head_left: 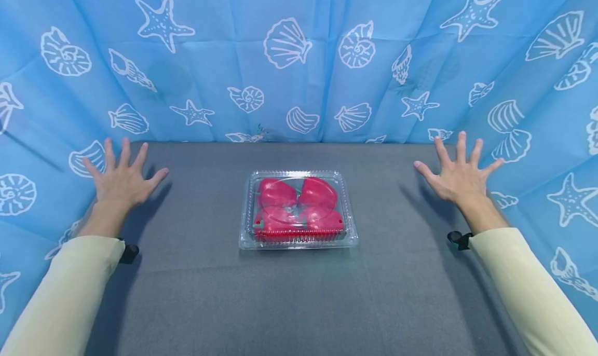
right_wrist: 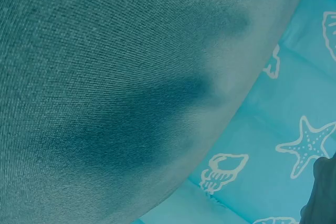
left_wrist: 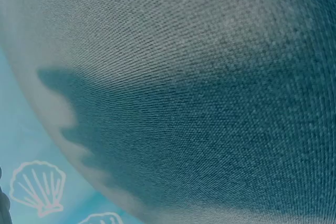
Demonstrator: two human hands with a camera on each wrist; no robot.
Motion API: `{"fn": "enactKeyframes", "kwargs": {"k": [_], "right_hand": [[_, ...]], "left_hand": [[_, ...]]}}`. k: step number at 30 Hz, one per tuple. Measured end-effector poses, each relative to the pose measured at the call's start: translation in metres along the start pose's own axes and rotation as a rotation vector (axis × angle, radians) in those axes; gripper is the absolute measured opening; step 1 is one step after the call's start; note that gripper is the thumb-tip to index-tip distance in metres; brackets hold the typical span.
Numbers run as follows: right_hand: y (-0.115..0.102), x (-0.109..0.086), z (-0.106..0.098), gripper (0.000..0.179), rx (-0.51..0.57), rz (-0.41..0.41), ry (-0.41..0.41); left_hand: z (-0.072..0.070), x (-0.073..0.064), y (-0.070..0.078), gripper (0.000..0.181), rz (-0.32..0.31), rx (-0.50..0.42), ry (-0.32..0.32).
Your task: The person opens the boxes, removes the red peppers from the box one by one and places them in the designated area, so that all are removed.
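Observation:
A clear plastic clamshell box (head_left: pixel 299 244) with its lid down sits mid-table in the head view. Several red bell peppers (head_left: pixel 318 192) show through the lid. Far to the left of the box, my left hand (head_left: pixel 122 182) is spread with its fingers straight and holds nothing. My right hand (head_left: pixel 460 177) is likewise spread on the far right, its fingers apart and nothing in them. Neither hand touches the box. Both wrist views show mostly grey cloth with a hand's shadow on it.
Grey cloth covers the table (head_left: pixel 299 304). Blue curtains (head_left: pixel 299 86) with white shells and starfish hang behind it and along both sides, close to the hands. A dark wrist camera (head_left: pixel 128 253) sits at the left cuff, and another wrist camera (head_left: pixel 459 240) at the right.

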State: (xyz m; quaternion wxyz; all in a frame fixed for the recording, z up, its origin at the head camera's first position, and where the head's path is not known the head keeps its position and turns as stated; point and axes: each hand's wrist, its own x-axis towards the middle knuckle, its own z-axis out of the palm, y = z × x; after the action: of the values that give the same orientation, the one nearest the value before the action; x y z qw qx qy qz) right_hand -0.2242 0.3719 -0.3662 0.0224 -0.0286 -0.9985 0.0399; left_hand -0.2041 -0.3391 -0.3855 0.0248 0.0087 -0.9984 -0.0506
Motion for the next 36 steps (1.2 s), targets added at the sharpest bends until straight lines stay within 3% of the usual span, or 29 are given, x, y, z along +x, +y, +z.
{"fn": "enactKeyframes", "kwargs": {"k": [19, 36], "right_hand": [[-0.020, -0.004, -0.007, 0.091, -0.010, -0.050, 0.023], [-0.062, -0.017, -0.024, 0.088, -0.034, -0.190, 0.083]], "left_hand": [[-0.009, -0.003, 0.022, 0.087, 0.057, 0.008, 0.029], [-0.015, -0.011, 0.065, 0.084, 0.178, 0.011, 0.088]]}}
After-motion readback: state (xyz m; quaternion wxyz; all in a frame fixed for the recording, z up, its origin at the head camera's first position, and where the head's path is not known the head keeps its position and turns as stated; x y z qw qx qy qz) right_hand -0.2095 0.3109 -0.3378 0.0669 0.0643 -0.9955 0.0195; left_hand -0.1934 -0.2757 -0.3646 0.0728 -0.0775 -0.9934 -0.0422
